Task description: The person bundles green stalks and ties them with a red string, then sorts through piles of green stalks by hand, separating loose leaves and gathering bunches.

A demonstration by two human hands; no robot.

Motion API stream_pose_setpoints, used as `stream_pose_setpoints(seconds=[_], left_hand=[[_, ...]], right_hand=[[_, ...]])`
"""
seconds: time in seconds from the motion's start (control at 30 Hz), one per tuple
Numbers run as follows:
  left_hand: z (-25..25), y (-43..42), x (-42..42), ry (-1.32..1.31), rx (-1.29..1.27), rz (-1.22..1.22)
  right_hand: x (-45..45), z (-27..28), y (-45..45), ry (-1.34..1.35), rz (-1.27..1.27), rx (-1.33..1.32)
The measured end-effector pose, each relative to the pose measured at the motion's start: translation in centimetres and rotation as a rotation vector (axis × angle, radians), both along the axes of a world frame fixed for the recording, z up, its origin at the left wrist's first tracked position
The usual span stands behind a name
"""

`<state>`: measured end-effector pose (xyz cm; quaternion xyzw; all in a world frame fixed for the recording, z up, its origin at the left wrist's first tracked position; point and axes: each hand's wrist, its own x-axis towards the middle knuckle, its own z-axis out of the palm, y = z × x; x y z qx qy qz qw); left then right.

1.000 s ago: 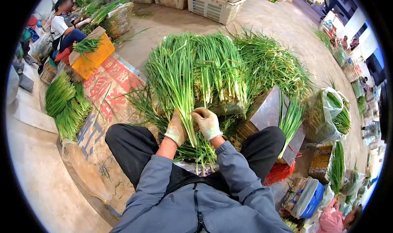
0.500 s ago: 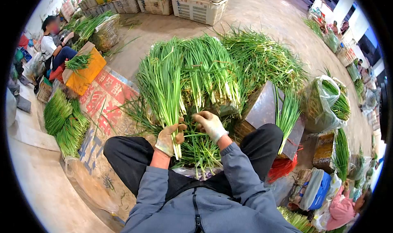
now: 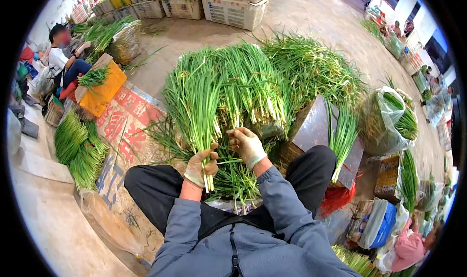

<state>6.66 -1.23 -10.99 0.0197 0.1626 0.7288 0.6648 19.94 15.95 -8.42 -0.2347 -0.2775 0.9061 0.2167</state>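
The left hand point(image 3: 200, 166) wraps a probably light, easily bruised chive bundle point(image 3: 201, 116), best held by its stems point(image 3: 208, 182); the right hand point(image 3: 248, 147) curls beside it, any pinch unclear.

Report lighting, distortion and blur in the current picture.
Head view: a round, wide-angle frame with black corners, the pale ledge at left looking bowed; head view: lighting bright enough to show the left hand, right hand and held greens clearly; head view: pale shine on the stuffed plastic bag; head view: the seated person at upper left blurred at the head.
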Motion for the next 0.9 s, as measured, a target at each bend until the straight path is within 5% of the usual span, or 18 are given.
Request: stream_pose_setpoints(seconds=[0.07,0.2,0.27,0.4,0.63,0.7,0.73,0.9], left_hand=[[0.6,0.0,-0.4,0.044,0.031,-0.024],[3.9,-0.6,-1.2,0.160,0.038,0.165],[3.4,-0.7,-3.0,0.253,0.017,0.259],[3.4,0.3,-3.3,0.358,-0.219,0.365],[2.2,1.8,-3.3,0.529,-0.535,0.476],[1.4,3.3,-2.8,0.564,-0.587,0.462],[1.7,4.1,-2.3,0.620,-0.666,0.416],[2.2,5.6,-0.5,0.763,-0.801,0.294]], right_hand=[[-0.5,-0.8,0.0,-0.161,0.069,0.403],[-2.8,-1.4,-0.2,-0.494,0.078,0.754],[-4.2,-3.3,0.3,-0.747,0.044,1.249],[-7.2,-5.1,0.8,-0.979,0.159,1.448],[-1.5,0.1,1.5,-0.674,0.099,0.883],[0.5,-5.8,2.3,-0.635,0.164,1.013],[1.1,-3.1,1.4,-0.682,0.224,0.678],[1.8,0.1,-1.8,-0.580,0.235,0.614]])
